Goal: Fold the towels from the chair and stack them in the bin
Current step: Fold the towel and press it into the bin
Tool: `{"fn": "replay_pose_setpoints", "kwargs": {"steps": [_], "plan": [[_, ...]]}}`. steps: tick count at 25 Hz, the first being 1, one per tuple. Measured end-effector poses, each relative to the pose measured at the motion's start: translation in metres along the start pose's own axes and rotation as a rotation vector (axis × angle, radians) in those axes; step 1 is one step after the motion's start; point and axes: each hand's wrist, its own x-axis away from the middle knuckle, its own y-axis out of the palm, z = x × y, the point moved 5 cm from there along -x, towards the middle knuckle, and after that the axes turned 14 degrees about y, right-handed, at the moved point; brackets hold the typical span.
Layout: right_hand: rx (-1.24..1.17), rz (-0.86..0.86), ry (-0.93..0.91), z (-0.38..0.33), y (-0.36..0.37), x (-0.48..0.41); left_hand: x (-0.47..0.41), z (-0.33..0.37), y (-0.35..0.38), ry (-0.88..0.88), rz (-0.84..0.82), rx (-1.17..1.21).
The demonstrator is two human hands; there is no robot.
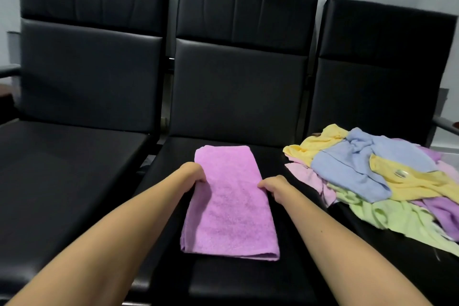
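A pink towel (229, 204) lies folded into a long strip on the middle black seat (285, 156). My left hand (192, 174) grips its left edge about halfway along. At the opposite edge, my right hand (274, 186) grips the strip at the same height. A loose heap of unfolded towels (377, 179) in yellow, blue, green, pink and purple covers the right seat. No bin is in view.
Three black padded chairs stand in a row against a pale wall. The left seat (62, 169) carries nothing. A dark armrest (444, 124) sticks out at the far right, another at the far left (8, 69).
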Motion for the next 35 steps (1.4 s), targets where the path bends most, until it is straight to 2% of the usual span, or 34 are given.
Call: {"fn": "replay_pose_setpoints", "kwargs": {"steps": [4,6,9,11,13,15,17,18,20,23,24,26,28,30,33,35], "plan": [[-0.028,-0.103,0.065,-0.006,-0.009,0.003,0.012,-0.005,-0.015,-0.139,-0.023,0.292],[-0.074,-0.138,0.007,-0.020,-0.018,0.007,0.013,0.004,-0.028,-0.117,0.008,0.432],[-0.197,-0.102,-0.133,-0.056,-0.038,0.015,0.012,0.039,-0.049,-0.015,0.039,0.584],[-0.303,-0.055,-0.226,-0.085,-0.053,0.023,0.013,0.070,-0.061,0.154,0.077,0.714],[-0.469,-0.013,-0.358,-0.109,-0.071,0.036,0.018,0.100,-0.078,0.426,0.166,0.799],[-0.632,0.050,-0.502,-0.114,-0.087,0.048,0.028,0.115,-0.093,0.722,0.276,0.796],[-0.665,0.083,-0.577,-0.097,-0.089,0.055,0.038,0.106,-0.087,0.880,0.275,0.752],[-0.640,0.068,-0.574,-0.082,-0.084,0.051,0.038,0.092,-0.075,0.881,0.249,0.713],[-0.434,0.004,-0.463,-0.036,-0.065,0.032,0.036,0.048,-0.041,0.753,0.160,0.524],[0.138,-0.115,-0.224,0.032,-0.039,0.007,0.043,-0.016,0.008,0.495,-0.069,0.173],[0.268,-0.139,-0.217,0.042,-0.035,0.007,0.048,-0.026,0.015,0.459,-0.080,0.089],[0.431,-0.161,-0.216,0.044,-0.033,0.020,0.058,-0.027,0.019,0.461,0.029,0.018],[0.465,-0.192,-0.157,0.040,-0.034,0.038,0.065,-0.023,0.018,0.429,0.153,0.017],[0.452,-0.186,-0.123,0.043,-0.034,0.044,0.069,-0.022,0.014,0.339,0.185,-0.098],[0.353,-0.061,-0.119,0.053,-0.031,0.038,0.071,-0.020,0.009,0.255,0.125,-0.307],[0.205,0.038,-0.165,0.048,-0.029,0.034,0.069,-0.014,0.007,0.298,0.181,-0.266]]}}
